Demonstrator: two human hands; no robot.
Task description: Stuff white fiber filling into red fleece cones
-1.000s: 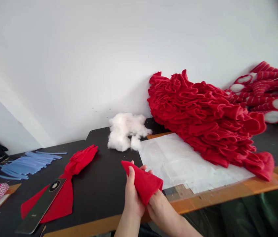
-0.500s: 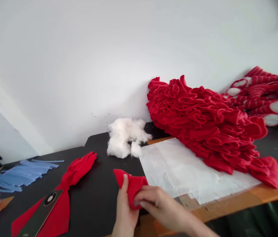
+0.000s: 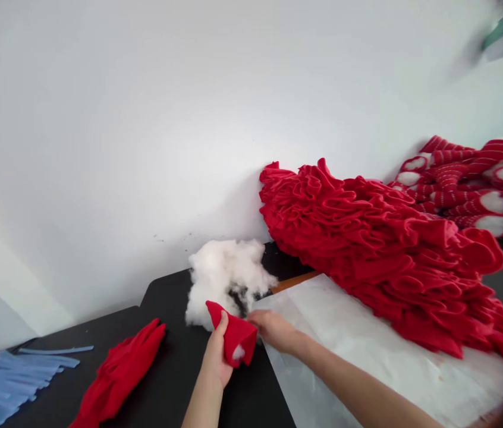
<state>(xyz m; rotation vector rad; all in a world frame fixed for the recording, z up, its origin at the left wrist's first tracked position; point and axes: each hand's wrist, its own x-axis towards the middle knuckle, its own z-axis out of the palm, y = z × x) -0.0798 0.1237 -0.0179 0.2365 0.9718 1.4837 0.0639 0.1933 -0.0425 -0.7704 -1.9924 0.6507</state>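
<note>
My left hand (image 3: 217, 356) is closed round a small red felt cone (image 3: 232, 333), held upright above the black table (image 3: 166, 380); a bit of white shows at the cone's lower opening. My right hand (image 3: 273, 329) reaches forward to the pile of white stuffing (image 3: 225, 276) and its fingers touch the pile's lower right edge. Whether those fingers pinch any stuffing is hidden by the cone and the hand itself.
A big heap of red felt pieces (image 3: 380, 249) lies at the right on white paper sheets (image 3: 367, 362). Red-and-white striped pieces (image 3: 470, 184) are stacked behind it. A flat stack of red felt (image 3: 120, 371) and blue strips (image 3: 6, 380) lie at the left. White wall behind.
The view has tilted up and forward. My right hand left the cone and reached out to the white stuffing. My left hand kept the cone and moved it toward the stuffing.
</note>
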